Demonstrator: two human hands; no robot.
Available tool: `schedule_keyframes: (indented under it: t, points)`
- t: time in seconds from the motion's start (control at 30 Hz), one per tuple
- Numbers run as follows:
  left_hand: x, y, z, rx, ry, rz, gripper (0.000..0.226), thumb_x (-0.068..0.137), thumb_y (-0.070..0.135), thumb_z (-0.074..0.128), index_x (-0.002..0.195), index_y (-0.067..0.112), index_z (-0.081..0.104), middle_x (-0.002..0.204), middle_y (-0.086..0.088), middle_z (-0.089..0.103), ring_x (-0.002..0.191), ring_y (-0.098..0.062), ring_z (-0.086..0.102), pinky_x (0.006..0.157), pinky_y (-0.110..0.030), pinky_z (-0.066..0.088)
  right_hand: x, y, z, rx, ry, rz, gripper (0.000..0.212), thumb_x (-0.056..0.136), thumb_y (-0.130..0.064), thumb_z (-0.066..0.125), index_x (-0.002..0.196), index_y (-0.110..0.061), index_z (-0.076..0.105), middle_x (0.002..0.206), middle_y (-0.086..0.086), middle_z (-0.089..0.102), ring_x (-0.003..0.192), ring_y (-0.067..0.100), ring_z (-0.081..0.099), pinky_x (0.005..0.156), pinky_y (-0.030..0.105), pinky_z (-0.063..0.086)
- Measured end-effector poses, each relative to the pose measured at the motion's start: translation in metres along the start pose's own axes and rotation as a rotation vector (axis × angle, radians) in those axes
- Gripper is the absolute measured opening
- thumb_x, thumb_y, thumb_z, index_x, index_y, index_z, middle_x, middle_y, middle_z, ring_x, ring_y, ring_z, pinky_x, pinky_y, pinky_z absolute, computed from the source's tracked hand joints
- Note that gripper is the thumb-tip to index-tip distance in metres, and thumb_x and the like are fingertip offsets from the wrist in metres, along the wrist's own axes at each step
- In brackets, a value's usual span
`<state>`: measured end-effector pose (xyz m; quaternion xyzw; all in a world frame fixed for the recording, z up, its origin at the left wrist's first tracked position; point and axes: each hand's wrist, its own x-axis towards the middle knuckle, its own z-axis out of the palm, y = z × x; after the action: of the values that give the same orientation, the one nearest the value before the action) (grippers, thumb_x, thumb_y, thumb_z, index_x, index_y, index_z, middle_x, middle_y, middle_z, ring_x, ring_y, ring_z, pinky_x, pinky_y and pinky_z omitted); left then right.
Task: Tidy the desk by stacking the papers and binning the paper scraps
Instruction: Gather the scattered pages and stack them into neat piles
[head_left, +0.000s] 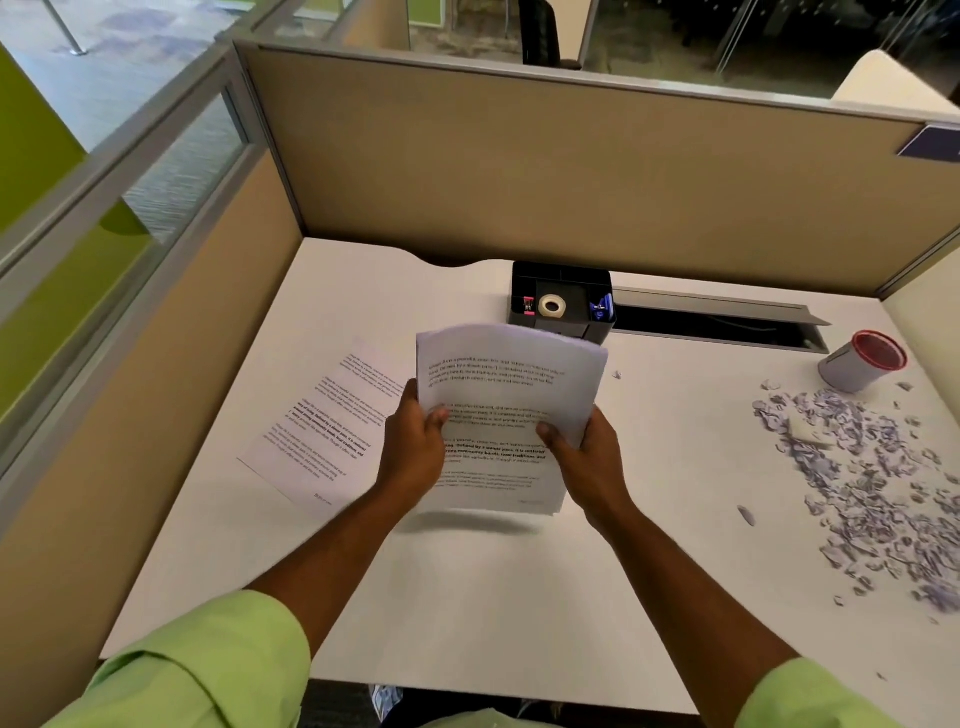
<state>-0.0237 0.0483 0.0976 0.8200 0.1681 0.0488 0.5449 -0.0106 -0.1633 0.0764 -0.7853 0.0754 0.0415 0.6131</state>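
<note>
Both my hands hold a stack of printed papers (506, 384) lifted above the middle of the white desk (467, 597). My left hand (415, 441) grips its left edge with the thumb on top, and my right hand (587, 452) grips its right edge the same way. The top of the stack bows backward. One more printed sheet (322, 426) lies flat on the desk to the left of the stack. A wide scatter of small paper scraps (862, 483) covers the right side of the desk. A small white bin with a red rim (862, 361) lies tipped on its side behind the scraps.
A black desk organiser (563, 301) with a tape roll and clips stands at the back centre, next to an open cable slot (717, 319). Beige partition walls (519, 171) close the desk at the back and left. Stray scraps (746, 515) lie apart from the pile.
</note>
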Motion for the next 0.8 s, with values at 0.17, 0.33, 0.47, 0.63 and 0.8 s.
schedule_keyframes:
  t: [0.17,0.33,0.47,0.63,0.8]
  points:
    - [0.011,0.003,-0.014,-0.220,0.055,-0.044,0.038,0.095,0.006,0.058,0.128,0.023,0.046,0.117,0.005,0.059,0.103,-0.012,0.060,0.080,-0.027,0.052,0.005,-0.007,-0.026,0.006,0.071,0.099,0.069,0.067,-0.056,0.088,0.123,-0.029,0.057,0.107,0.000,0.073,0.091,0.019,0.073,0.073,0.034,0.058]
    - [0.015,-0.007,-0.018,-0.461,0.038,-0.090,0.053,0.093,-0.002,0.058,0.134,0.027,0.045,0.132,0.004,0.059,0.119,-0.014,0.059,0.098,-0.036,0.051,-0.001,0.003,-0.031,0.209,0.045,0.261,0.063,0.069,-0.047,0.089,0.121,-0.025,0.060,0.111,0.009,0.074,0.102,0.027,0.072,0.074,0.036,0.060]
    - [0.020,-0.018,-0.015,-0.551,0.055,-0.184,0.054,0.091,-0.004,0.058,0.137,0.022,0.047,0.132,-0.001,0.062,0.121,-0.019,0.059,0.105,-0.049,0.046,-0.007,0.001,-0.020,0.543,0.123,0.302,0.043,0.079,-0.017,0.085,0.117,-0.014,0.065,0.115,0.010,0.073,0.105,0.033,0.071,0.074,0.036,0.062]
    - [0.018,-0.024,-0.008,-0.604,0.043,-0.232,0.053,0.092,-0.004,0.057,0.137,0.022,0.047,0.131,-0.003,0.062,0.120,-0.021,0.060,0.104,-0.052,0.046,-0.019,-0.005,-0.001,0.736,0.017,0.213,0.047,0.084,0.002,0.074,0.128,-0.010,0.061,0.118,0.017,0.073,0.104,0.033,0.071,0.086,0.054,0.060]
    - [0.012,-0.020,-0.007,-0.649,-0.019,-0.215,0.056,0.090,-0.002,0.063,0.137,0.019,0.040,0.133,-0.004,0.059,0.121,-0.022,0.060,0.098,-0.046,0.051,-0.009,-0.012,-0.007,0.573,0.131,0.088,0.053,0.064,-0.021,0.092,0.114,-0.015,0.073,0.110,0.013,0.077,0.099,0.029,0.071,0.088,0.052,0.059]
